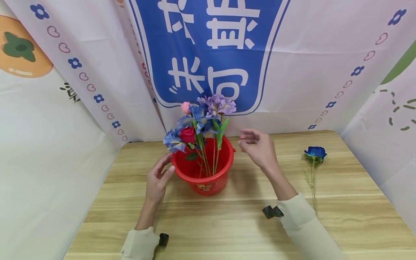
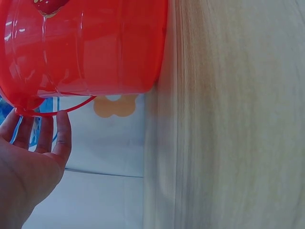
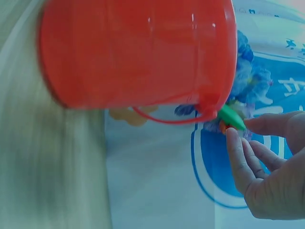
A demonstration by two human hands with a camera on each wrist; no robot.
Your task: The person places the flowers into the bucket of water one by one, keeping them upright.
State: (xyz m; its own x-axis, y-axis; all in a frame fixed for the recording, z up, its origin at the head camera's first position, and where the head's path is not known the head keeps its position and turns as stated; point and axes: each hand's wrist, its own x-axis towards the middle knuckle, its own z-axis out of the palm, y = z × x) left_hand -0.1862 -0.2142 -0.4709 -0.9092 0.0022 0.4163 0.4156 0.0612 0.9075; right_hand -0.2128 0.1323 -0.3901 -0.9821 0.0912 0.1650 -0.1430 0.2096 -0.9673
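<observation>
A red bucket (image 1: 209,182) stands upright on the table, its red handle hanging at the back in the wrist views. Inside it lean several artificial flowers: blue irises (image 1: 174,141), a red rose (image 1: 187,134), a pink bud (image 1: 186,107) and a light purple flower (image 1: 219,104). My left hand (image 1: 157,182) is at the bucket's left rim; in the left wrist view its extended fingers touch or nearly touch the handle (image 2: 78,106). Right of the bucket, apart from it, my right hand (image 1: 260,148) hovers with loosely bent fingers and holds nothing.
A blue rose (image 1: 315,152) with a long stem lies on the right side of the wooden table (image 1: 208,224). Behind the table hangs a white cloth (image 1: 292,90) with a blue printed panel. White cloths also hang at both sides.
</observation>
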